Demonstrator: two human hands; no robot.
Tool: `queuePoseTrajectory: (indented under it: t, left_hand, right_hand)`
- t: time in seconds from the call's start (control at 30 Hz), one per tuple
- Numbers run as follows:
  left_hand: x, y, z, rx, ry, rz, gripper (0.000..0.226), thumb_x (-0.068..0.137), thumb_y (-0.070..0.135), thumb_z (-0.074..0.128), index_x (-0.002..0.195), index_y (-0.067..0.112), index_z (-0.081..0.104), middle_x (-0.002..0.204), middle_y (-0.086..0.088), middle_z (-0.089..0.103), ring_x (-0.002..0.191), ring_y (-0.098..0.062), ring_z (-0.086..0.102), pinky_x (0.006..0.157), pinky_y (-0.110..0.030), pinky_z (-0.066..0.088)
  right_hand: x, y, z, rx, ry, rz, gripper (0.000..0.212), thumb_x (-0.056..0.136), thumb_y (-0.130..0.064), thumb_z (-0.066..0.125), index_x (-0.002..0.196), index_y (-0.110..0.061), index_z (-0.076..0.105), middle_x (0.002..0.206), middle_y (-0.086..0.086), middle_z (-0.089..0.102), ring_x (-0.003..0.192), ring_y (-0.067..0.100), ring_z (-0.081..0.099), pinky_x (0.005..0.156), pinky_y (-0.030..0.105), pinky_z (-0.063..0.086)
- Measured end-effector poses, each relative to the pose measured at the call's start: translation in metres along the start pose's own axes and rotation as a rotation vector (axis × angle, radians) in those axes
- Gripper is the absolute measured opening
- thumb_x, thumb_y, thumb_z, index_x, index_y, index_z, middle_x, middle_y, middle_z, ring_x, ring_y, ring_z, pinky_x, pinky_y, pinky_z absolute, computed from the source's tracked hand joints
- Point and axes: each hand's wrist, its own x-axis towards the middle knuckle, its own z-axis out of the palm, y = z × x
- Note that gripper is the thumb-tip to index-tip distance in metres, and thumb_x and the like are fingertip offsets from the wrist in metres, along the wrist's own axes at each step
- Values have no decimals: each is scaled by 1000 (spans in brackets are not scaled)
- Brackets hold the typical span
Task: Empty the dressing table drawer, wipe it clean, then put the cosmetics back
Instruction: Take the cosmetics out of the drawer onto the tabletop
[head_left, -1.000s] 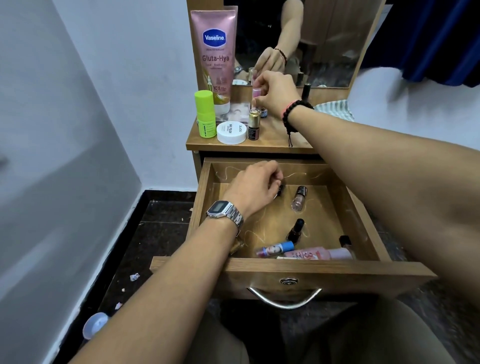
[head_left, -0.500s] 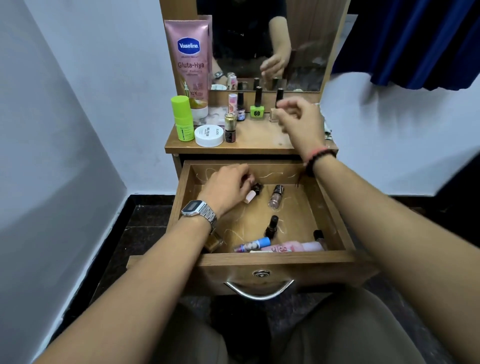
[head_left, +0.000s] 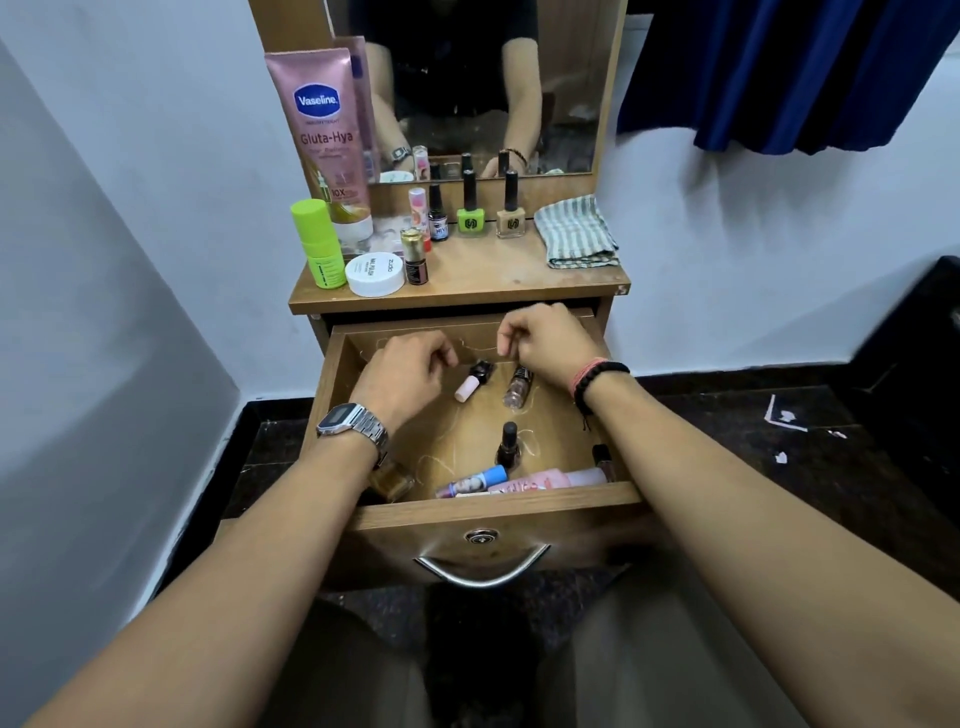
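Both hands are down in the open drawer (head_left: 524, 512), near its back wall. The left hand (head_left: 405, 376) has its fingers curled loosely with nothing in its grip; a small pink-capped bottle (head_left: 474, 382) lies on its side just right of those fingertips, apart from them. The right hand (head_left: 548, 345) is curled too, thumb and forefinger drawn narrow, and whether they pinch anything I cannot tell. Just below that grip lies a clear bottle (head_left: 518, 387) with a dark cap. Nearer the drawer front, well below both hands, stand a dark bottle (head_left: 508, 444) and lie a blue-capped tube (head_left: 471, 482) and a pink tube (head_left: 550, 478). Above the hands, on the desk (head_left: 483, 275), stand more cosmetics (a tall pink lotion tube (head_left: 327, 140), a green stick (head_left: 318, 244), a white jar (head_left: 375, 274)) beside a folded striped cloth (head_left: 575, 234).
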Motion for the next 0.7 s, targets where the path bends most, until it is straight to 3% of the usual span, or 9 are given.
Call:
queuePoseTrajectory:
  t: [0.07, 0.17, 0.23, 0.37, 0.47, 0.57, 0.7]
  left_hand:
    - [-1, -1, 0, 6, -14, -20, 28, 84, 2, 47, 88, 24, 64, 96, 2, 70, 91, -22, 65, 81, -42, 53]
    - [-1, -4, 0, 13, -25, -45, 29, 82, 2, 47, 87, 26, 64, 96, 1, 69, 93, -24, 64, 83, -42, 53]
    - [-3, -2, -2, 21, -28, -52, 30, 81, 2, 47, 86, 26, 64, 95, 2, 69, 92, -23, 64, 82, -42, 53]
    - [-4, -1, 0, 27, -44, -48, 29, 82, 3, 47, 85, 28, 63, 96, 3, 69, 91, -22, 64, 81, -42, 54]
    - [-3, -2, 2, 21, -45, -40, 25, 85, 6, 50, 89, 26, 63, 97, 3, 68, 91, -21, 64, 81, -42, 53]
    - [-3, -1, 2, -26, -41, -10, 13, 91, 20, 57, 103, 23, 60, 99, 4, 67, 90, -17, 63, 82, -39, 53]
    - [-2, 5, 0, -48, -59, 51, 25, 91, 39, 60, 112, 25, 57, 104, 4, 68, 95, -17, 63, 82, -36, 53]
  right_hand:
    - [0, 6, 4, -89, -120, 36, 41, 72, 6, 44, 67, -29, 65, 77, -11, 68, 83, 17, 67, 81, 35, 56]
    - [-3, 10, 9, -233, -306, 47, 34, 81, 1, 54, 95, -27, 68, 107, -2, 67, 101, 20, 62, 89, 34, 51]
    - [-7, 8, 10, -304, -370, 31, 33, 84, -2, 55, 103, -26, 67, 115, 1, 64, 105, 23, 59, 90, 33, 49]
    - [-9, 8, 12, -355, -377, 42, 29, 81, -3, 58, 96, -26, 68, 105, 1, 66, 99, 24, 62, 75, 27, 44]
    - [-8, 11, 9, -275, -362, 56, 30, 74, -14, 74, 100, -27, 66, 103, -1, 67, 98, 20, 61, 76, 27, 45]
    - [-6, 9, 9, -146, -298, 6, 32, 78, -25, 73, 109, -26, 64, 103, 0, 67, 96, 19, 60, 79, 27, 45]
    - [-5, -1, 12, -86, -257, -139, 29, 85, -31, 67, 113, -24, 62, 93, -3, 64, 85, 13, 55, 73, 24, 39]
